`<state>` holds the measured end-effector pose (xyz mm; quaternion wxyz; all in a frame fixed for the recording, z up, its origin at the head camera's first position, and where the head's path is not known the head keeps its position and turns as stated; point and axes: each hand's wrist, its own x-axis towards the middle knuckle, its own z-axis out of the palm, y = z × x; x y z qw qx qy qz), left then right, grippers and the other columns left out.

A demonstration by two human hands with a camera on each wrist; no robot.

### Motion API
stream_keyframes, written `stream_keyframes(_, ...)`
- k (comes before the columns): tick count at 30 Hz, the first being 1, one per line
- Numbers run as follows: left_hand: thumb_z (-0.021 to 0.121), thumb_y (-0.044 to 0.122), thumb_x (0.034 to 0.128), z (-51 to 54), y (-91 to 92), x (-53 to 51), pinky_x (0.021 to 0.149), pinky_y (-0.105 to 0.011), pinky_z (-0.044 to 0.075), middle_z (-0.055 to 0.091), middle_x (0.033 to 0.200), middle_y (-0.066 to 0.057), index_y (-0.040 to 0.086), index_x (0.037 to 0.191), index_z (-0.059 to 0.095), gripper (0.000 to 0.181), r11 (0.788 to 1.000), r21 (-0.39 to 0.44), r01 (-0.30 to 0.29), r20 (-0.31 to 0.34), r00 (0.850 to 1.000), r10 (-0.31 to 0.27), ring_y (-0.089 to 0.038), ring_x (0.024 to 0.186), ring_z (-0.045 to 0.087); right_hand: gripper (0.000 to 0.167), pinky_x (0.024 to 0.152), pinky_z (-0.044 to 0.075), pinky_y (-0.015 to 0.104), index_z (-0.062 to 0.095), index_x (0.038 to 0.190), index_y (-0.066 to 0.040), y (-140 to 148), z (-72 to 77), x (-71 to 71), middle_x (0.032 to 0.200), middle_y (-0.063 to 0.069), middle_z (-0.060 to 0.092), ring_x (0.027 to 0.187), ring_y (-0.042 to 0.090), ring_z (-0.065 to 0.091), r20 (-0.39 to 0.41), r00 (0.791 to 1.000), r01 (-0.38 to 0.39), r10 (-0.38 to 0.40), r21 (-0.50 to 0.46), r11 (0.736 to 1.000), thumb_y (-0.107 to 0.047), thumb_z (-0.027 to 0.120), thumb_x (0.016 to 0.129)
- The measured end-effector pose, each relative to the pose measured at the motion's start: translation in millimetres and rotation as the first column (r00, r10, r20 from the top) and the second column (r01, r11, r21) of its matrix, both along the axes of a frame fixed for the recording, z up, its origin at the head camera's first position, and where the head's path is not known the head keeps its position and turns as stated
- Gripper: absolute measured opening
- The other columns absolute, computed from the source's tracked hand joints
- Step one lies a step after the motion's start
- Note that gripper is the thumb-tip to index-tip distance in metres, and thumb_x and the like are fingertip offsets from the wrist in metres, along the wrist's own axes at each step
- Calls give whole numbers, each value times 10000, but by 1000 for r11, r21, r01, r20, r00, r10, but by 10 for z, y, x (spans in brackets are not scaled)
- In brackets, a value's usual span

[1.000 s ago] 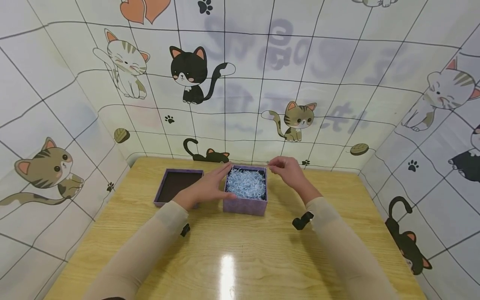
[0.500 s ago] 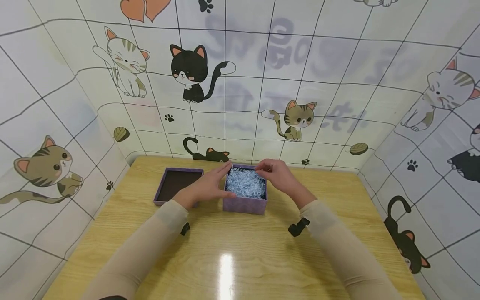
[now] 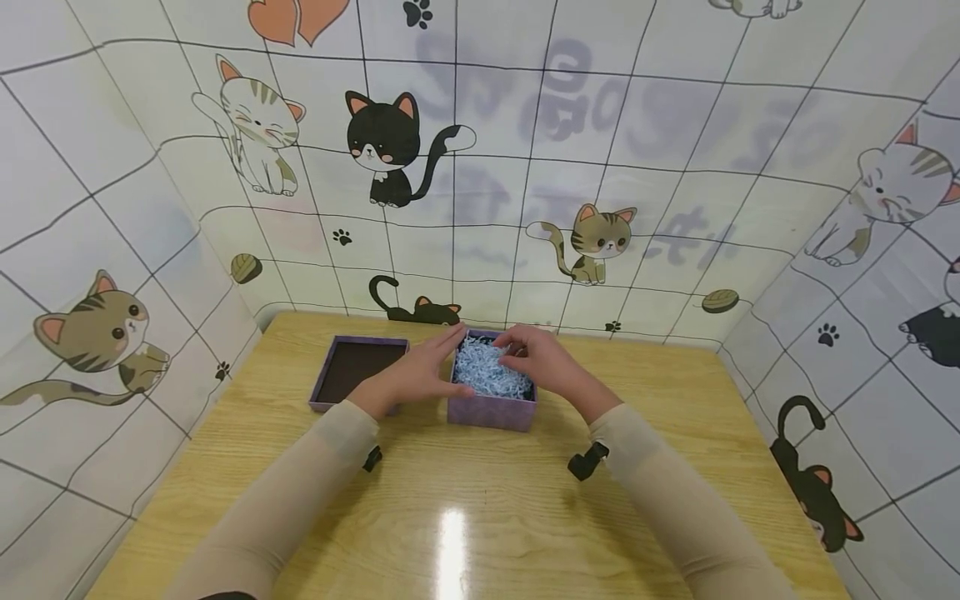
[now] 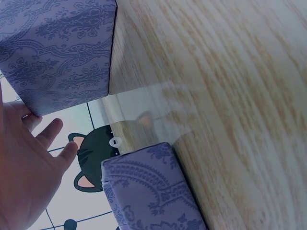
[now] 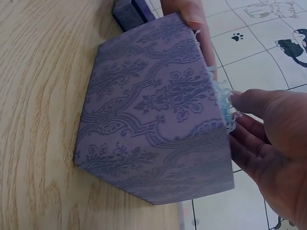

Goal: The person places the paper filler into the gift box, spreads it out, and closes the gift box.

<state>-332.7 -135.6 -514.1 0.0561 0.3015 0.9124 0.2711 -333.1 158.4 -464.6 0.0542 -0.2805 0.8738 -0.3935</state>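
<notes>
A purple patterned box (image 3: 491, 412) stands on the table, filled with light-blue shredded paper (image 3: 487, 367). My left hand (image 3: 416, 371) spreads along the box's left side, thumb near the front corner and straight fingers toward the back corner. In the left wrist view those fingers reach along the box's wall (image 4: 57, 52). My right hand (image 3: 551, 362) is over the right half of the opening with bent fingers at the paper. From the right wrist view, its thumb and fingers (image 5: 249, 100) pinch shreds (image 5: 224, 103) at the rim; some fingertips are hidden behind the box.
The box's lid (image 3: 356, 371) lies upturned to the left, its dark inside showing, partly behind my left hand. A wall covering with printed cats (image 3: 382, 150) rises directly behind the wooden table (image 3: 480, 517) and on both sides.
My right hand has moved left from beside the box's back right corner to over the shredded paper. The left hand, box and lid have stayed in place.
</notes>
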Motion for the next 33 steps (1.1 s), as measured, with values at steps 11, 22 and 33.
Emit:
stream_keyframes(11,739,808,906,5,16,4,1287,-660,286,62,1867,-3,213,1807,92,1258,1000,15,-4,5,1000,4,-368,1673,231,422,962,611,501,704,1429,-25,70,87,60,1383,162,724,1136,253,717,-38,999,-34,32,-42,999,-179,807,1050)
stream_keyframes(22,738,818,899,11,3,15,1270,-674,310,58,1869,5,205,1807,98,1269,1000,21,3,7,1000,-3,-364,1666,251,440,924,626,443,707,1443,-67,-199,-17,-12,1439,100,696,1115,250,722,61,995,-85,84,24,996,-155,829,1029)
stream_keyframes(33,761,781,911,12,-4,20,1272,-667,311,75,1868,-17,263,1805,74,1242,999,30,11,0,1000,-11,-374,1663,259,728,1193,470,535,429,1689,-26,-487,-30,-102,1706,206,445,1539,385,474,194,981,-78,9,354,932,-159,768,1058)
